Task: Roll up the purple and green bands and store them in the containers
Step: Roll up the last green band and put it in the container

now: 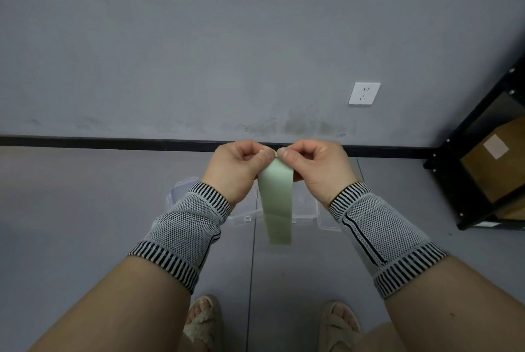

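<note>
Below hands: clear containers (305,205), partly hidden.
Left hand (241,165): pinches green band (277,195) top.
Right hand (318,165): pinches same end.

Even soft light, sharp, wide-angle edge bending

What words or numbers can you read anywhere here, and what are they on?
There are none to read.
The pale sticker on the cardboard box: no writing can be made out.
The wall socket: only plug holes, no letters.
The green band: plain, nothing printed on it.
</note>
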The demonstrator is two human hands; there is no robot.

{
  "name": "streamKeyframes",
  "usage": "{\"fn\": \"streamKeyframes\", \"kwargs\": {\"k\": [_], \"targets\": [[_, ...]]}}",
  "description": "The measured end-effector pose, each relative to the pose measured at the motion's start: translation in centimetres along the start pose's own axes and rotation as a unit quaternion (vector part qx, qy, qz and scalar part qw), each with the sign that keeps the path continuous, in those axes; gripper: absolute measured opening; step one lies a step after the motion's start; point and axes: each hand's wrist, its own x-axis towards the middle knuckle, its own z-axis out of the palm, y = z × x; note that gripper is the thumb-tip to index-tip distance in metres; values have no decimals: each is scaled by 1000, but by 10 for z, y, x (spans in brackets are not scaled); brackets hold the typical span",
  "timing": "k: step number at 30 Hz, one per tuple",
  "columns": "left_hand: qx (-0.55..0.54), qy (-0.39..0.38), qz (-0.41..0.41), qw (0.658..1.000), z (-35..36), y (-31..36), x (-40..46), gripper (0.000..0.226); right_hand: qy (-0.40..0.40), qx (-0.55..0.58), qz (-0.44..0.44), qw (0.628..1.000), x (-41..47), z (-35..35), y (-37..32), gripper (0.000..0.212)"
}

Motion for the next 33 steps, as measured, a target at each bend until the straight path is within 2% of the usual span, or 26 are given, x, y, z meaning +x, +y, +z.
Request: {"fn": "streamKeyframes", "kwargs": {"k": [4,12,14,17,23,29,33], "targets": [[-31,-5,-19,999,3,2,-1,15,2,45,25,999,2,1,2,14],[-80,-10,-66,995,4,6,-2,19,-45,156,80,983,3,0,-2,21],[-82,-8,-72,994,4,7,-2,23,-44,152,85,984,3,0,-2,24],[-93,-11,-80,992,5,7,-3,23,-12,88,61,994,3,3,0,24],[-107,-24,-79,991,6,3,-3,12,31,5,-4,1000,4,3,5,25],[-68,6,-51,996,4,3,0,17,-7,32,3,999,2,5,4,24],[-23,14,-19,999,2,2,1,18,-20,56,16,998,0,3,2,11]]}}
